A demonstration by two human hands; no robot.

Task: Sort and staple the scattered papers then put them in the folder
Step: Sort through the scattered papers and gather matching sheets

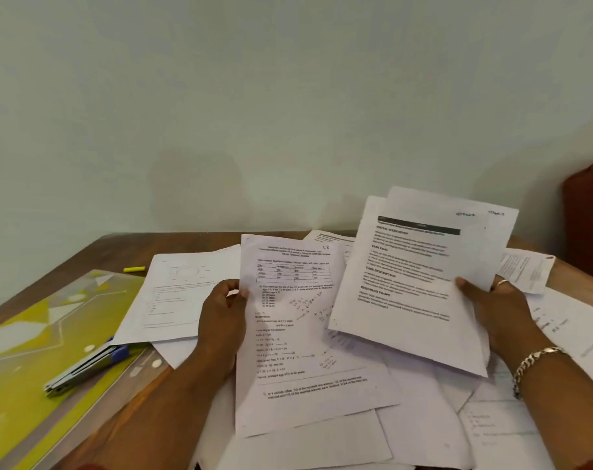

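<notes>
Sorting is the step in hand, I judge. My left hand (224, 320) pinches the maths sheet (298, 330) by its left edge, thumb on top; my right hand (495, 300) grips a small sheaf of typed pages (420, 286) at its right edge. Loose papers (424, 418) cover the surface (125, 245) beneath. The folder (34, 351) lies at left with the stapler (85, 371) on it. I'd compare headings before stacking, squaring edges so stapling goes cleanly.
</notes>
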